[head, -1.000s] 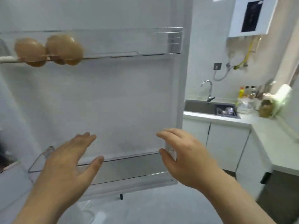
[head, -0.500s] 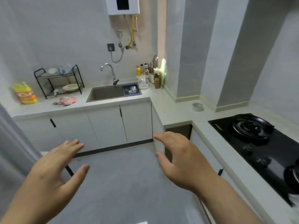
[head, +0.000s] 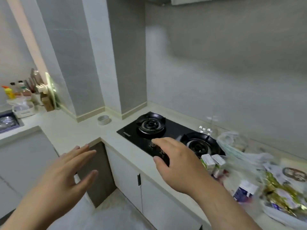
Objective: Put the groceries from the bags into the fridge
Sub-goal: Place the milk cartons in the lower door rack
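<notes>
soft even daylight; motion blur at right; wide-angle bending at edges.

The person's bare left hand [head: 66, 176] and bare right hand [head: 179, 165] show together with the left forearm [head: 25, 211] and the right forearm [head: 224, 205], both uncovered as far as the bottom edge of the head view. The fingernails visible on the left thumb and fingers are short and plain. The right thumbnail is short too, and the knuckles stand out faintly.

Grey tiled walls [head: 216, 67], pale counter [head: 69, 128], seemingly grey floor [head: 116, 214].
</notes>
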